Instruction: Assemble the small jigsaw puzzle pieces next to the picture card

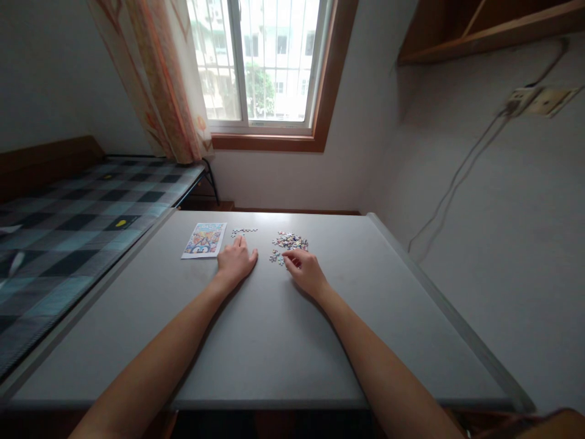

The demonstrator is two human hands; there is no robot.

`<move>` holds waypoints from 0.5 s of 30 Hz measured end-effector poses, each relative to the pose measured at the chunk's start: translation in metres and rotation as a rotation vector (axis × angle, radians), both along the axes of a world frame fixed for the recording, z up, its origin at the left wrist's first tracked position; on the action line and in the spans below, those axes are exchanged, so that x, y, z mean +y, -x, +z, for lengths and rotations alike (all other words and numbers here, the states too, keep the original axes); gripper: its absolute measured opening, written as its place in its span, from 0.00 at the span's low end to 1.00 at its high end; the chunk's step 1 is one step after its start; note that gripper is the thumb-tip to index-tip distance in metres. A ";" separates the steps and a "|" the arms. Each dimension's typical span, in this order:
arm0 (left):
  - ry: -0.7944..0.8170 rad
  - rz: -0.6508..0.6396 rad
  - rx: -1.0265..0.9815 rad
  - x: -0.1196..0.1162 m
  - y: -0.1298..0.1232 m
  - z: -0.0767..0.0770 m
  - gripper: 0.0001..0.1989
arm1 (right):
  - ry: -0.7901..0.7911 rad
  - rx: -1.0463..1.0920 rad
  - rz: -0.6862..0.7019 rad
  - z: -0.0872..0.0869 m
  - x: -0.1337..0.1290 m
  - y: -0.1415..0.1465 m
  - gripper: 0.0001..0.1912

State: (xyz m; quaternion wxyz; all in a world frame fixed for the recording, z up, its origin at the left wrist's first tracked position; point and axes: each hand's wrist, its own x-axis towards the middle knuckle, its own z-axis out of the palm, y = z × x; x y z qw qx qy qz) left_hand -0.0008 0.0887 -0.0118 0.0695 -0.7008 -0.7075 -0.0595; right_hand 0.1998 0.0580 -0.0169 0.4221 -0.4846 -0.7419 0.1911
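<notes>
My left hand (236, 258) lies flat on the table with its thumb spread away from the fingers. Its fingertips reach the lower edge of a short joined strip of jigsaw puzzle pieces (247, 230). Just left of that hand is a printed picture sheet (204, 241) with a colourful cartoon design. My right hand (307, 272) is curled, thumb and fingertips drawn together beside a small cluster of loose puzzle pieces (275, 256). Whatever its fingers pinch is too small to make out. Behind it spreads a larger pile of puzzle pieces (292, 240), partly covered by the hand.
The light grey table (265, 347) has raised side edges. A bed with a checked cover (105, 195) stands along its left side. Beyond the table are a window (274, 61) and a curtain (159, 79). Cables hang from a wall socket (521, 102) at the right.
</notes>
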 end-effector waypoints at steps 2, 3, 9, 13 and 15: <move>0.002 0.008 -0.007 0.001 0.000 0.001 0.31 | 0.002 -0.003 -0.001 0.001 0.000 0.000 0.08; 0.006 0.012 -0.012 0.001 0.000 0.002 0.31 | 0.003 -0.003 -0.003 0.001 -0.001 0.000 0.09; 0.007 0.015 -0.037 0.003 0.003 0.003 0.31 | 0.015 -0.002 -0.007 0.001 -0.001 0.000 0.09; -0.006 0.018 -0.049 0.005 0.004 0.001 0.32 | 0.012 -0.007 -0.003 0.000 0.000 0.000 0.08; -0.003 0.022 -0.052 0.006 0.005 0.000 0.32 | 0.012 -0.008 -0.002 -0.001 0.000 0.000 0.09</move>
